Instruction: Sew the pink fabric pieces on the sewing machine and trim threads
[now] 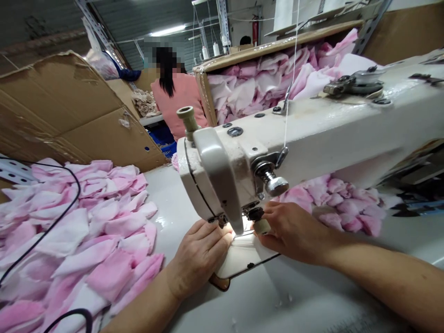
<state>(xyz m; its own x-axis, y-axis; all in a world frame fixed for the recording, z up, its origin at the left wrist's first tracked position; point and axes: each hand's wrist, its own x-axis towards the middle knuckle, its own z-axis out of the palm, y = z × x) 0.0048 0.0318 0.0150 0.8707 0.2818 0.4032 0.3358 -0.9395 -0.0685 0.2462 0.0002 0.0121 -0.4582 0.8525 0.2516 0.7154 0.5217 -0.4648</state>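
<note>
A white sewing machine reaches across from the right, its needle area lit by a small lamp. My left hand rests left of the needle, fingers bent and pressed together with the tips under the machine head. On the other side, my right hand is closed close to the presser foot, its fingertips partly behind the machine parts. Whatever lies between the fingers is hidden by the head and the glare. Below them is the metal needle plate.
Pink-and-white fabric pieces are heaped on the left, with a black cable over them. More pink pieces lie behind the machine arm. Cardboard stands behind, beside a full box. A person in pink sits beyond.
</note>
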